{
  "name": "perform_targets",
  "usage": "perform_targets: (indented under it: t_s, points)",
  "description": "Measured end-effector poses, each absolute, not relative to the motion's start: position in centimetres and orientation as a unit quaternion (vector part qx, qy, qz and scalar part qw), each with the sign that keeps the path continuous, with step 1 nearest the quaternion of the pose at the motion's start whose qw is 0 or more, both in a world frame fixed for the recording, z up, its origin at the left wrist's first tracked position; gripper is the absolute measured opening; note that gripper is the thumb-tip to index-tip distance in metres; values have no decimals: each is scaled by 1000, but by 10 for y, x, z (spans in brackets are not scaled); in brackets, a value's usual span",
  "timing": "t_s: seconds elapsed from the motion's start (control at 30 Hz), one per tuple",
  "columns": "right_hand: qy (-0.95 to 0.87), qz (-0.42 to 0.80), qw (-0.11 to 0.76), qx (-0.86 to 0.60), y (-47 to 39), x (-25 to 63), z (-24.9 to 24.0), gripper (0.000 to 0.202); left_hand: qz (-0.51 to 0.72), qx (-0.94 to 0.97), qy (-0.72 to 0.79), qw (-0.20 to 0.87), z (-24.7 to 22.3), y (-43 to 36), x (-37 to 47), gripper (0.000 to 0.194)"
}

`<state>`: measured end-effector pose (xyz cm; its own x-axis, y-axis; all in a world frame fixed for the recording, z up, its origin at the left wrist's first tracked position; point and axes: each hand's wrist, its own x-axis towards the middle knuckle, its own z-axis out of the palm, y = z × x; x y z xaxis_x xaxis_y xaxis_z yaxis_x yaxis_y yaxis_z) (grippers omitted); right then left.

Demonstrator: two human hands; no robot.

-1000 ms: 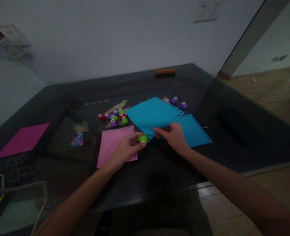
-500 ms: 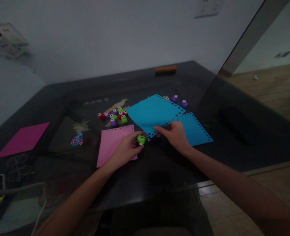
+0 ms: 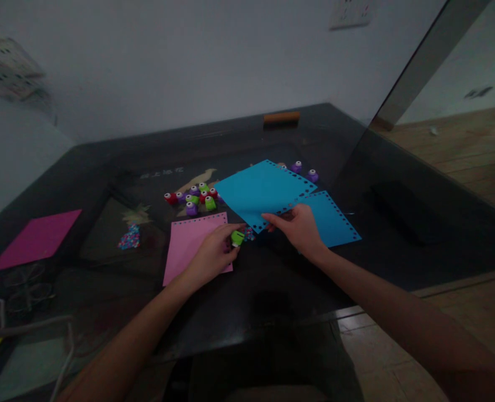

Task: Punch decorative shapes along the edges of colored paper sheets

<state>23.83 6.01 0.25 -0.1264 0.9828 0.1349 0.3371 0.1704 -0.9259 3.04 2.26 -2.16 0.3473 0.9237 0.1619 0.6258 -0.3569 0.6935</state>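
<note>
My left hand grips a small green craft punch between thumb and fingers. The punch is just left of the near corner of a blue paper sheet, apart from it as far as I can tell. My right hand pinches that sheet by its near edge and holds it tilted; small punched shapes run along two of its edges. Coloured paper bits lie beside the punch. Under my left hand rests a pink sheet with a punched top edge. Another blue sheet lies partly beneath my right hand.
Several red, purple and green punches stand behind the pink sheet, and more purple ones are behind the blue sheet. A confetti pile and a magenta sheet lie left. An orange-brown roll sits near the wall.
My left hand and the green punch have drawn slightly left from the blue sheet's corner, so more paper bits show there. My right hand and its sheet stay nearly still.
</note>
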Motion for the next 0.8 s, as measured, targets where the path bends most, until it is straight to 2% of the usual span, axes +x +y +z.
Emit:
perform_targets:
  t_s: [0.27,0.4,0.5,0.8]
  points:
    - [-637,392,422,-513,61,240,1,27,296,754,509,289,-24,25,28,49]
    - [-607,417,465,-490,65,242,-2,24,323,711,528,335,-25,25,26,44]
    - [-584,436,501,-467,68,246,-2,21,341,669,540,379,-19,25,26,43]
    - [-572,430,519,-468,75,255,7,21,373,619,551,417,2,25,21,39]
